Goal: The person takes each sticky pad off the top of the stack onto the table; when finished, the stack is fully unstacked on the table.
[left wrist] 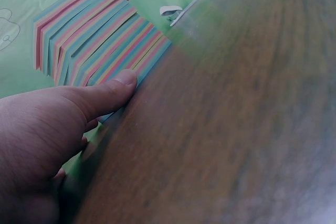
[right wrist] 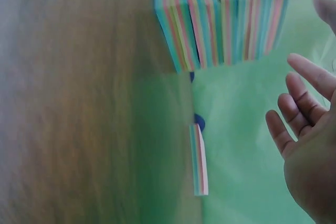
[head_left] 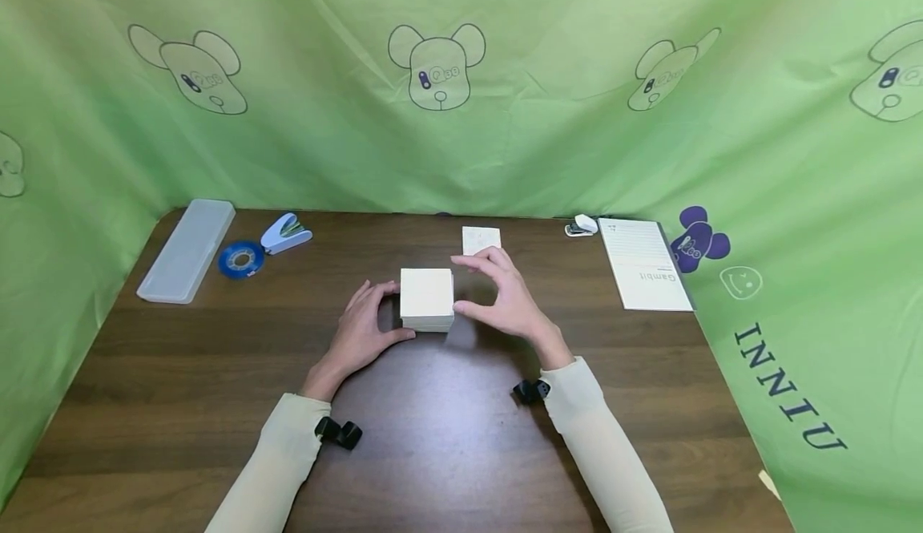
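Note:
A tall square stack of coloured note paper (head_left: 427, 294) stands mid-table, cream on top. Its sides show thin layers of blue, pink and yellow, some set slightly askew (left wrist: 97, 30). My left hand (head_left: 364, 326) holds the stack at its left side, with the thumb (left wrist: 118, 87) laid on the near face by the corner. On the other side, my right hand (head_left: 501, 292) is spread with thumb and index finger apart, the fingertips close to the right edge. The right wrist view shows that hand (right wrist: 310, 119) with its fingers extended and nothing in them.
Behind the stack lies a thin pad of the same notes (head_left: 481, 239). At the back left are a translucent case (head_left: 187, 252), a blue tape roll (head_left: 241, 260) and a blue stapler (head_left: 286, 234). A small white stapler (head_left: 582, 226) and a lined notepad (head_left: 644, 264) lie back right.

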Demonstrator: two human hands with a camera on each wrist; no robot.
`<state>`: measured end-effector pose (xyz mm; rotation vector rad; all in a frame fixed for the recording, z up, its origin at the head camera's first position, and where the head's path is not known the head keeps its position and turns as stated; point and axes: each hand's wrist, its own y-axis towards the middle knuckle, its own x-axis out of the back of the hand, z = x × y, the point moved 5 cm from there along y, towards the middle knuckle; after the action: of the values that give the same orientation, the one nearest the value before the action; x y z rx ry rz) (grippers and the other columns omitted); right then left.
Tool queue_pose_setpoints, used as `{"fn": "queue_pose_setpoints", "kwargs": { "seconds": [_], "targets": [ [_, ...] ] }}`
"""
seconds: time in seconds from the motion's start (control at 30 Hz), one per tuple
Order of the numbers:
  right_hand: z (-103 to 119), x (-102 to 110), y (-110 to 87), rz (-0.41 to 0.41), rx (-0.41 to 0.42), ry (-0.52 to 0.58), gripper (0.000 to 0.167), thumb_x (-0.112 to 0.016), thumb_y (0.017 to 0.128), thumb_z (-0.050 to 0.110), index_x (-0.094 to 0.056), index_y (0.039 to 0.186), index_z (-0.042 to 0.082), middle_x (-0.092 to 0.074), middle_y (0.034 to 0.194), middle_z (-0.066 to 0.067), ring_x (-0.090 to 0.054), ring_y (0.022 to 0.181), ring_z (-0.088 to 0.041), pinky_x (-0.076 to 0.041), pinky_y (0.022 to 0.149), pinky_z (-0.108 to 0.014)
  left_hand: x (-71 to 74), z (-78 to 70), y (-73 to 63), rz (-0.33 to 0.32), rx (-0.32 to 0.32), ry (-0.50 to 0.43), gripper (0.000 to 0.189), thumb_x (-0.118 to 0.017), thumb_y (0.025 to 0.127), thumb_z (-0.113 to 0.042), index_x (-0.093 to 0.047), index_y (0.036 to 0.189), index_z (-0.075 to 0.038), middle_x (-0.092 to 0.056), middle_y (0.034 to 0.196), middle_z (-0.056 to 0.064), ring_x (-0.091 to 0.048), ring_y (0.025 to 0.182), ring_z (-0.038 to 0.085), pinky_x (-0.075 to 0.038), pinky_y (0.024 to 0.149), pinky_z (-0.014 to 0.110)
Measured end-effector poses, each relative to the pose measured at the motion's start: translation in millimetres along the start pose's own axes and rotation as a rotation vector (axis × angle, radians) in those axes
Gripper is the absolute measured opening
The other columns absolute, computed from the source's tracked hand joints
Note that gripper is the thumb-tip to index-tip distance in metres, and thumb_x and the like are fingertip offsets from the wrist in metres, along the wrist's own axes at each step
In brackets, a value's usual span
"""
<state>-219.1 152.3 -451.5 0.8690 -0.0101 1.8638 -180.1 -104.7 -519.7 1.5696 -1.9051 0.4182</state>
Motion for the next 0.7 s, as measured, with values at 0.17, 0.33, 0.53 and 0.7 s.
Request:
{"fn": "queue_pose_setpoints", "kwargs": {
  "seconds": [0.17,0.33,0.53,0.7],
  "targets": [
    [4,-9,1.2,0.037,0.000,-0.043,0.077,-0.097,0.080,0.031,-0.068,0.150,0.011,-0.058,0.129,-0.020,-0.053,0.125,-0.030,-0.047,0.110,-0.050,0.2,1.1,0.0,0.001,-0.005,0.003,0.086,-0.101,0.084,-0.022,-0.054,0.152,0.001,-0.065,0.151,0.022,-0.053,0.151,0.040,-0.016,0.140,0.054],
    [6,-15,3.8,0.062,0.006,-0.081,0.083,-0.099,0.079,0.034,-0.066,0.152,0.015,-0.056,0.131,-0.015,-0.051,0.125,-0.029,-0.047,0.111,-0.050,0.6,2.0,-0.6,0.004,0.006,-0.003,0.086,-0.101,0.084,-0.023,-0.054,0.153,0.001,-0.064,0.152,0.022,-0.051,0.153,0.040,-0.016,0.140,0.055],
    [9,-20,8.2,0.072,0.012,-0.097,0.086,-0.101,0.076,0.036,-0.066,0.152,0.014,-0.055,0.130,-0.018,-0.049,0.124,-0.031,-0.047,0.108,-0.051,1.5,0.6,-0.4,0.004,0.006,-0.006,0.085,-0.101,0.084,-0.023,-0.054,0.152,0.000,-0.065,0.151,0.021,-0.051,0.153,0.040,-0.016,0.140,0.055],
    [10,-26,11.3,0.077,-0.006,-0.133,0.090,-0.104,0.072,0.037,-0.067,0.151,0.014,-0.051,0.129,-0.012,-0.047,0.124,-0.032,-0.048,0.106,-0.051,1.4,0.7,-0.1,0.005,-0.001,-0.003,0.085,-0.101,0.084,-0.023,-0.054,0.152,0.001,-0.065,0.151,0.021,-0.052,0.151,0.040,-0.016,0.140,0.055]
  ]
}}
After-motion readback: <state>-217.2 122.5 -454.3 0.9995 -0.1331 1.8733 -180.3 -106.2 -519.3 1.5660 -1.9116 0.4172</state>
